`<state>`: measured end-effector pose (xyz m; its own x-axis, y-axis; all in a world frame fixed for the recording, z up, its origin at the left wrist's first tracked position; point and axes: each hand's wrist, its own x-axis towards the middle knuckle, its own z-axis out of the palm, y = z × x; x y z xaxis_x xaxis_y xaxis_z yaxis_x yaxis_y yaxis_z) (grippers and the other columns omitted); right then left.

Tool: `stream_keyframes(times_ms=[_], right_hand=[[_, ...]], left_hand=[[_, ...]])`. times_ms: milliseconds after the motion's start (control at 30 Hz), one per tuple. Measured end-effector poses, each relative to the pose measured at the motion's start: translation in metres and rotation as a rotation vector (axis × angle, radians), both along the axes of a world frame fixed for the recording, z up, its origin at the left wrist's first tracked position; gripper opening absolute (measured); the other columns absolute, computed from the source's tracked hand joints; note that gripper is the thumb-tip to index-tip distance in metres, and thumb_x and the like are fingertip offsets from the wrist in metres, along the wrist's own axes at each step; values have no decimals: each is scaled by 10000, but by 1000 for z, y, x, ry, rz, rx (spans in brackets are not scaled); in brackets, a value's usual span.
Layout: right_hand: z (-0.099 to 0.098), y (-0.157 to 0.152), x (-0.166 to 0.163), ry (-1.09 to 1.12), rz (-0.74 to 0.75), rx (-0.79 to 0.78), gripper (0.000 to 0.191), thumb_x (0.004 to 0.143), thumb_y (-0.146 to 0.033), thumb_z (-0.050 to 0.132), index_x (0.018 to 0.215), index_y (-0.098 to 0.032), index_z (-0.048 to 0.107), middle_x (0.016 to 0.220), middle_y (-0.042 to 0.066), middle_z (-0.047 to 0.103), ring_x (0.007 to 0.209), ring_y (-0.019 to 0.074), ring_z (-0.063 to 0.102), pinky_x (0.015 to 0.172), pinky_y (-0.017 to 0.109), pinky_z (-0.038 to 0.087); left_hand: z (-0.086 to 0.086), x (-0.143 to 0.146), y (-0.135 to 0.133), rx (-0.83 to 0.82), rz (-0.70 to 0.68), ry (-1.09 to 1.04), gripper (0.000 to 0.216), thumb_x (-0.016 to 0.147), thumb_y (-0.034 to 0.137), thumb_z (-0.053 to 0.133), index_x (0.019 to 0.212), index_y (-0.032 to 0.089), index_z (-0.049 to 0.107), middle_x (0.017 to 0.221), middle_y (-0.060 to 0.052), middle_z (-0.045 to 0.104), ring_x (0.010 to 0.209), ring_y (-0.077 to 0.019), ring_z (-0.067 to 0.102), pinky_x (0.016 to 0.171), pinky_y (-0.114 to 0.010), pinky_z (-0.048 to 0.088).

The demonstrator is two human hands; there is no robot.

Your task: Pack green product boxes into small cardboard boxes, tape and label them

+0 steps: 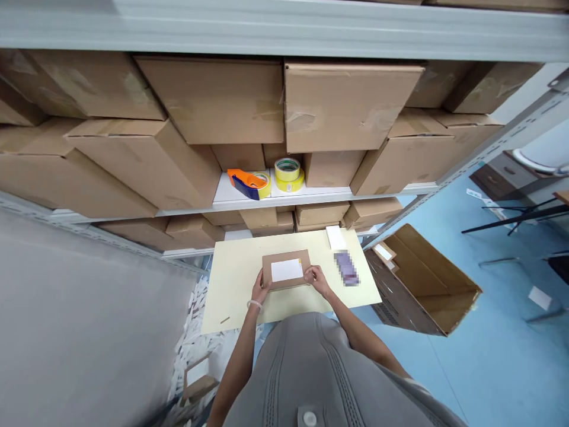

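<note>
A small cardboard box [267, 274] lies on the cream tabletop, with a white label [285, 270] on its upper face. My left hand [260, 289] grips the box by its near left side, fingers along the edge and thumb at the front corner. At the right end of the box is my right hand [315, 277], its fingers curled together in a pinch by the label's right edge. Whether those fingertips hold the label's edge or something tiny is too small to make out.
A white stack of labels [335, 238] and a blurred-out purple item [347, 268] lie right on the tabletop [240, 267]. The shelf above holds an orange tape dispenser [249, 183], tape rolls [288, 175] and several cartons [213, 98]. A large open carton [427, 284] stands right.
</note>
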<state>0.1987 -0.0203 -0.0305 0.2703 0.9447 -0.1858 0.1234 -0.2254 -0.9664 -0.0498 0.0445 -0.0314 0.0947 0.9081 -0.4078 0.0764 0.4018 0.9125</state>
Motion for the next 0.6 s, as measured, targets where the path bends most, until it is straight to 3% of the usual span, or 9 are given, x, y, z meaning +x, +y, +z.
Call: stream_keyframes(times_ms=[167,333,433,600], right_hand=[[3,4,1,-119,38,-34,103,669,-168,641,765,-203,632,983,43,511,1025,209,533,851,337,479],[14,14,16,-367,196,-88,137,673,-95,677,754,-204,658,907,26,586,1043,204,556,903,324,462],[21,26,42,-426,145,-167,142,708,-112,685,798,-220,667,981,16,615,1025,186,576,907,298,453],[31,63,106,-601,-38,-437,322,851,-234,591,1172,-215,564,1279,92,521,1061,210,584,928,339,439]], left_hand=[[-14,-2,-3,75,-68,116,877,708,471,734,1448,208,345,1521,-128,366,1391,-294,355,1142,-387,312],[-23,-4,4,31,-128,216,843,738,440,693,1440,155,324,1480,-177,411,1332,-294,441,1110,-409,354],[-23,-6,8,-27,-168,253,781,763,378,666,1426,133,333,1441,-183,460,1280,-277,502,1077,-389,396],[-19,-8,14,-84,-195,273,718,768,328,652,1400,139,369,1441,-164,468,1249,-249,535,1033,-331,442]])
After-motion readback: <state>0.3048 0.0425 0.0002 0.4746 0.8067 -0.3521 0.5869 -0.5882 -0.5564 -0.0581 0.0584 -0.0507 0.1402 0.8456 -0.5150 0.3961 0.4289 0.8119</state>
